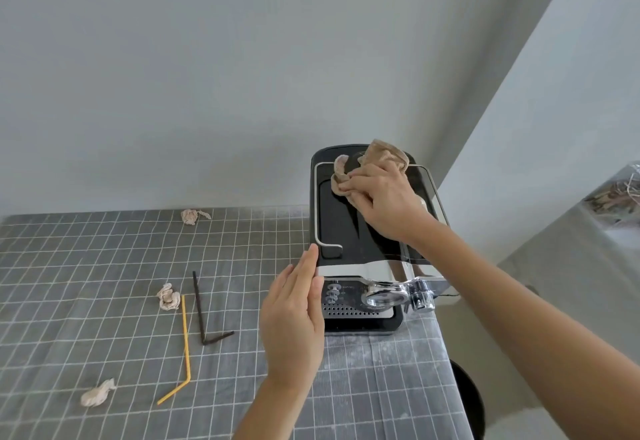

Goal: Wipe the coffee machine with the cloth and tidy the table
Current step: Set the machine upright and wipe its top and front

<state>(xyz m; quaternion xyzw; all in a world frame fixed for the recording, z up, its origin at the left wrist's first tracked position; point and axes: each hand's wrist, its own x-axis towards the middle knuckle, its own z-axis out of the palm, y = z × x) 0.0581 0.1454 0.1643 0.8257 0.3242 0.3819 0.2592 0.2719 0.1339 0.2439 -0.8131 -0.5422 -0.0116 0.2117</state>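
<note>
The right hand (pixel 382 202) clutches a crumpled beige cloth (pixel 375 162) against the flat black top of the machine (pixel 349 231); the cloth bunches out beyond the curled fingers, toward the far edge. The left hand (pixel 294 315) lies flat with straight fingers against the machine's left side, its fingertips at the near left corner of the top. The machine is boxy, black plastic with shiny chrome trim, a wire rail round its top and a perforated drip grille in front. It stands at the right end of the table (pixel 381 387), which wears a grey checked fabric cover. To the left lie three wrinkled paper wads (pixel 169 296) (pixel 97 394) (pixel 191 216), a bent yellow straw (pixel 186 346) and a bent black straw (pixel 201 311).
</note>
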